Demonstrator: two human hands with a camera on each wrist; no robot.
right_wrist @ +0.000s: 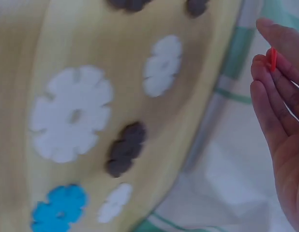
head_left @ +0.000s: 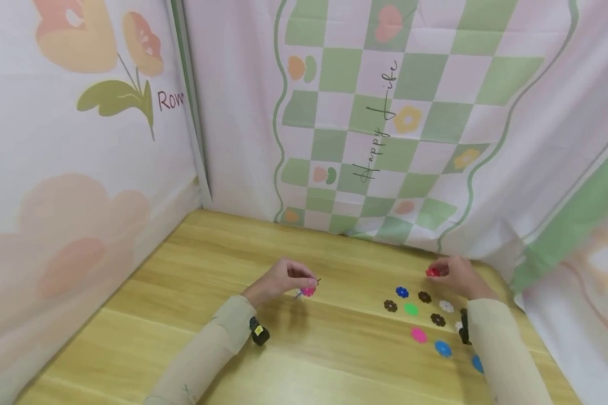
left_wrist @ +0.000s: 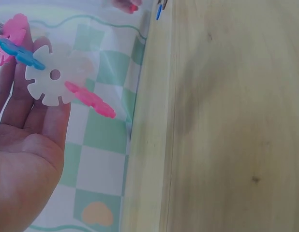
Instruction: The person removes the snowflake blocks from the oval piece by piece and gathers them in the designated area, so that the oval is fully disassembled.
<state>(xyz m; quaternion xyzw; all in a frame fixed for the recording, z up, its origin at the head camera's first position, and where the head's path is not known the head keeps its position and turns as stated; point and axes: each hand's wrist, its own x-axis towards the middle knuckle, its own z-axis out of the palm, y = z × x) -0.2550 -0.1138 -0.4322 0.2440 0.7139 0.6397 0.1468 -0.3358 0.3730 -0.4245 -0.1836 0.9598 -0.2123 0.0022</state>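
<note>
My left hand [head_left: 284, 277] pinches a small chain of interlocking notched plastic discs above the table. In the left wrist view the chain has a white disc [left_wrist: 52, 75], a blue disc [left_wrist: 21, 53], a pink disc [left_wrist: 90, 99] and more pink [left_wrist: 15, 28] by the fingertips, with a dark edge at the far left. Over the table's far right part, my right hand [head_left: 463, 277] holds a red disc [head_left: 432, 271] between thumb and fingers. The right wrist view shows that red disc edge-on [right_wrist: 274, 59]. A gap separates the two hands.
Loose discs lie on the wooden table [head_left: 192, 337] at the right: blue [head_left: 402, 292], brown [head_left: 438, 319], green [head_left: 411, 309], pink [head_left: 419, 335] and white [head_left: 446, 306] among them. The right forearm partly covers some. Printed curtains [head_left: 344, 112] hang behind and beside the table.
</note>
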